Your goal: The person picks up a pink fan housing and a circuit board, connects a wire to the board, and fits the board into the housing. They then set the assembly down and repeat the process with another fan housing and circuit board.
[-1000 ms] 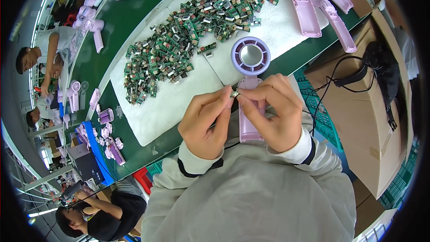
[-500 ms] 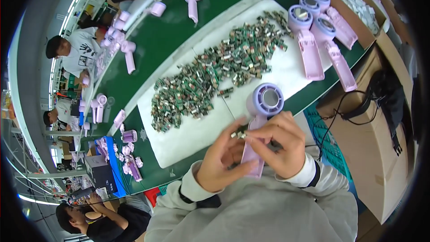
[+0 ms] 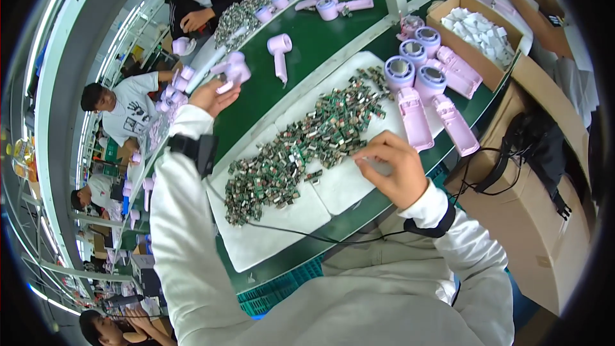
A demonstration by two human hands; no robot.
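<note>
My left hand (image 3: 211,98), arm stretched far over the green conveyor belt, has its fingers on a pink-and-lilac handheld fan housing (image 3: 236,72). My right hand (image 3: 395,170) is at the right edge of a heap of small green circuit boards (image 3: 301,147). Its thumb and index finger are bent together in a pinch; whether a board is between them I cannot make out. The heap lies on a white foam sheet (image 3: 256,243). Several round-headed pink fan housings (image 3: 416,118) with open handles lie at the sheet's right end.
An open cardboard box (image 3: 442,9) of white pieces stands at the far right. Another pink fan (image 3: 280,54) lies on the green belt (image 3: 269,96). Black cable (image 3: 320,238) crosses the sheet from my right wrist. Co-workers sit across the belt. Large cartons (image 3: 512,218) stand at my right.
My hands have parted from the fan housing held before me. The left has reached far forward and left with a fan housing; the right has moved to the board heap. The view has shifted.
</note>
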